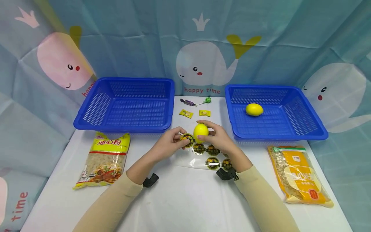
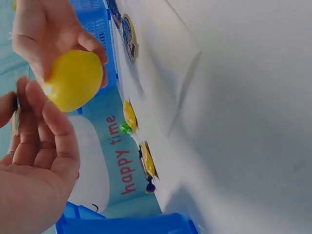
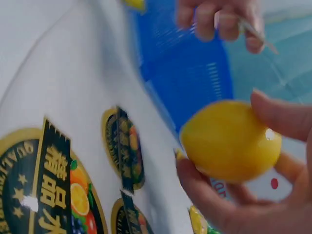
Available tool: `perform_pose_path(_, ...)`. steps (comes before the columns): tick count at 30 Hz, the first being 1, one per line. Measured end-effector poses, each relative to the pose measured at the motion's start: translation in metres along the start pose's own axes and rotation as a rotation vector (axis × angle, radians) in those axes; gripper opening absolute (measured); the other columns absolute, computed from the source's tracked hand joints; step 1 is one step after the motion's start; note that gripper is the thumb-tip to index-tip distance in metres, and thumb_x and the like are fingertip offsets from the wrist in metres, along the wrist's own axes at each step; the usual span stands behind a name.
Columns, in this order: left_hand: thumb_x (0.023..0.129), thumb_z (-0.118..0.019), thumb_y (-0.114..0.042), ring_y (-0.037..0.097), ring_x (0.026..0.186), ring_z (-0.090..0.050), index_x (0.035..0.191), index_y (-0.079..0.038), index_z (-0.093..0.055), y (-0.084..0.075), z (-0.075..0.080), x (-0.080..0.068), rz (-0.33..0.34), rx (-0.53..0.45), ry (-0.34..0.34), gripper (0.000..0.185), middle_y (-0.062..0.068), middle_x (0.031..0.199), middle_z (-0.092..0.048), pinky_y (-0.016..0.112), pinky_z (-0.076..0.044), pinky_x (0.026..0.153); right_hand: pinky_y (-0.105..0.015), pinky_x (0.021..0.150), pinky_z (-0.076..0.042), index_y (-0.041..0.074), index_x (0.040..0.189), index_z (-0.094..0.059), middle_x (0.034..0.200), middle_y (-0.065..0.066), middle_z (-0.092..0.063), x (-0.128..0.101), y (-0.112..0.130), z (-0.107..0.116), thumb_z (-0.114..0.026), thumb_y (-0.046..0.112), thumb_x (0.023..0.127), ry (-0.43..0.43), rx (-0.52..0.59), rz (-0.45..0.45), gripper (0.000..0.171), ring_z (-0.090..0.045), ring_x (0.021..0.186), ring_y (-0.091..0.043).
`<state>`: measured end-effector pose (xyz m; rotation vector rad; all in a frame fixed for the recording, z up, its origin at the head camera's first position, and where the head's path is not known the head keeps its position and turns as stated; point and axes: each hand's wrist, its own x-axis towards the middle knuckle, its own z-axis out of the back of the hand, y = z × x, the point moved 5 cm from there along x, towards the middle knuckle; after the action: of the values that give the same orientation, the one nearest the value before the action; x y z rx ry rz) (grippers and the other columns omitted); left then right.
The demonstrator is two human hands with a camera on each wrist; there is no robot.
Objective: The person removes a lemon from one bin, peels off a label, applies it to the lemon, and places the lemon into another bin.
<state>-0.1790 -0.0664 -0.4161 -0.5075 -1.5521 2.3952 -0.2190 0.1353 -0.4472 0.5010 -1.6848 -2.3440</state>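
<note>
A yellow lemon point(image 1: 201, 130) is held in my right hand point(image 1: 222, 139), thumb on the near side and fingers around the far side. My left hand point(image 1: 166, 145) pinches a round black-and-gold sticker point(image 1: 187, 140) just left of the lemon. In the left wrist view that sticker is seen nearly edge-on between thumb and fingers, apart from the lemon point(image 2: 78, 80). Beneath both hands lies a clear sheet point(image 1: 185, 161) with several more such stickers point(image 1: 213, 163), printed with fruit and Chinese characters. Part of the sheet is hidden by the right hand and wrist.
A blue basket point(image 1: 124, 129) stands at the back left. Another blue basket point(image 1: 278, 137) at the back right has a second lemon point(image 1: 254, 110) inside. Wrapped candies point(image 1: 186, 113) and a green lollipop point(image 1: 207, 100) lie between them. Pasta bags flank the hands, left point(image 1: 105, 159) and right point(image 1: 299, 175).
</note>
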Motion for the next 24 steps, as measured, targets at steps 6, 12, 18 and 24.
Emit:
perform_pose_path(6, 0.096, -0.071, -0.022, 0.043, 0.081, -0.067, 0.113, -0.011, -0.062, -0.008, -0.004, 0.003, -0.053, -0.011, -0.032, 0.022, 0.015, 0.084, -0.074, 0.027, -0.037, 0.058, -0.035, 0.090, -0.058, 0.012, 0.150, -0.041, 0.148, -0.017, -0.046, -0.012, 0.007, -0.007, -0.071, 0.015, 0.095, 0.137, 0.211, 0.007, 0.062, -0.061, 0.121, -0.030)
perform_pose_path(12, 0.091, -0.077, -0.025, 0.026, 0.067, -0.060, 0.111, -0.012, -0.063, -0.008, -0.006, 0.003, -0.063, 0.016, -0.065, 0.028, 0.013, 0.074, -0.068, 0.025, -0.038, 0.054, -0.034, 0.090, -0.058, 0.003, 0.149, -0.039, 0.151, -0.019, -0.045, -0.018, 0.011, -0.011, -0.064, 0.011, 0.100, 0.174, 0.221, 0.016, 0.056, -0.063, 0.116, -0.027)
perform_pose_path(18, 0.091, -0.077, -0.026, 0.025, 0.069, -0.061, 0.112, -0.012, -0.062, -0.006, -0.006, 0.006, -0.047, 0.009, -0.086, 0.029, 0.006, 0.074, -0.069, 0.027, -0.041, 0.056, -0.036, 0.095, -0.057, 0.003, 0.150, -0.039, 0.150, -0.020, -0.046, -0.020, 0.011, -0.012, -0.063, 0.014, 0.101, 0.192, 0.231, 0.043, 0.056, -0.059, 0.126, -0.033)
perform_pose_path(24, 0.091, -0.077, -0.027, 0.020, 0.068, -0.059, 0.110, -0.012, -0.063, -0.004, -0.006, 0.007, -0.024, 0.012, -0.094, 0.028, 0.002, 0.072, -0.068, 0.028, -0.043, 0.058, -0.039, 0.097, -0.056, 0.005, 0.151, -0.040, 0.150, -0.017, -0.047, -0.021, 0.009, -0.013, -0.058, 0.020, 0.104, 0.197, 0.250, 0.037, 0.053, -0.061, 0.123, -0.030)
